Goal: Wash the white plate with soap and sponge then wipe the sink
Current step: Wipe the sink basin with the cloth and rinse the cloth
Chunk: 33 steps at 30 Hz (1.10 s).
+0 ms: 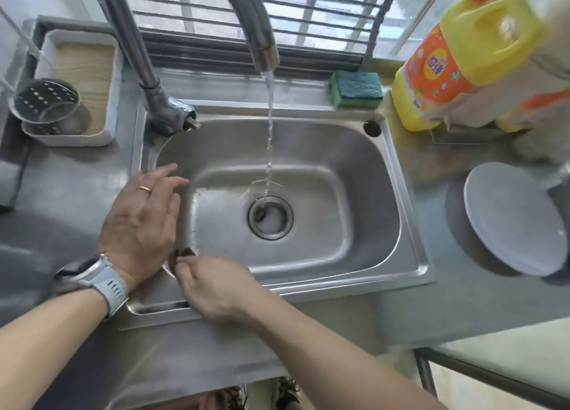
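White round plate [512, 221] is sitting on the grey counter [462, 301] to the right of the stainless steel sink [410, 224], well apart from both hands, so the actual washing hasn't kicked off as far as I can judge. Water's running from the curved metal tap [262, 46] straight down next to the round drain strainer [270, 217].

Hands: left hand [142, 221], with a gold ring and a grey-strapped watch [95, 277] on the wrist, hovers over the sink's left rim with fingers spread and relaxed, gripping nothing. Right hand [212, 281] is at the front-left corner of the sink with fingers curled in; there's a small dark thing at the fingertips, but I can't tell if it's pinching something or if that's just a reflection in the steel.

The green-and-teal sponge [356, 89] is on the ledge behind the sink, just beside the big yellow dish soap jug with the orange label [438, 70].

My take on doing this step right: bring the plate into the sink first, wet it under the stream, then grab the sponge and put a little soap on it. Wet plates are slippery, so hold it by the rim with a proper grip. Keep it low in the sink so it doesn't splash everywhere.
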Motion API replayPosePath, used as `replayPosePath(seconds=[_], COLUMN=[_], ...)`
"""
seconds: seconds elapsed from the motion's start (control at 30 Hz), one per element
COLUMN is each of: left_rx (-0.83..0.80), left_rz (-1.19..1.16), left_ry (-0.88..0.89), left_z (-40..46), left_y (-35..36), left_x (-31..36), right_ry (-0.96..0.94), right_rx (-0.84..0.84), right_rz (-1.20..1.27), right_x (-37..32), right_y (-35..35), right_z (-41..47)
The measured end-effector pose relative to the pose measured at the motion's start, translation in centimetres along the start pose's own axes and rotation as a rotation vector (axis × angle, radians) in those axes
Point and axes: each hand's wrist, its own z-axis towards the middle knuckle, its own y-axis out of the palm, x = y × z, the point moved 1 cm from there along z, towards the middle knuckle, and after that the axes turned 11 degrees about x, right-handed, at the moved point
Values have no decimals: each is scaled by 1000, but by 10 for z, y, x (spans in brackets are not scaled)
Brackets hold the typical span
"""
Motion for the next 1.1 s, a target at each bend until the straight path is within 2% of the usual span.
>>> replayPosePath(seconds=[0.1,0.23,0.33,0.4,0.53,0.6,0.67,0.77,0.87,0.97,1.03,1.1], left_rx=[-12,-19,-41,-59,-69,-62,-54,-72,-66,-59,-59,-69], left_rz=[26,66,79,83,80,74,73,106,122,128,130,129], left_ry=[2,31,29,33,44,44,35,57,43,48,47,29], left_z=[0,1,2,1,2,0,2,2,0,0,1,2], left_y=[1,3,6,8,8,9,9,8,8,7,7,6], left_x=[2,3,0,-3,-5,-4,-2,-3,-3,-2,0,0], right_ry=[99,315,219,133,7,13,21,123,122,-20,-145,-286], right_rx=[-63,-237,-283,-263,-133,-45,-28,-159,-408,-658,-684,-639], right_rz=[-162,-460,-898,-1010,-974,-881,-766,-572,-591,-563,-508,-448], right_x=[54,142,211,238,266,270,268,260,265,249,233,211], right_y=[-28,-99,-123,-116,-113,-123,-124,-112,-92,-74,-63,-45], right_z=[-32,-56,-43,-27,16,49,81,77,28,1,8,27])
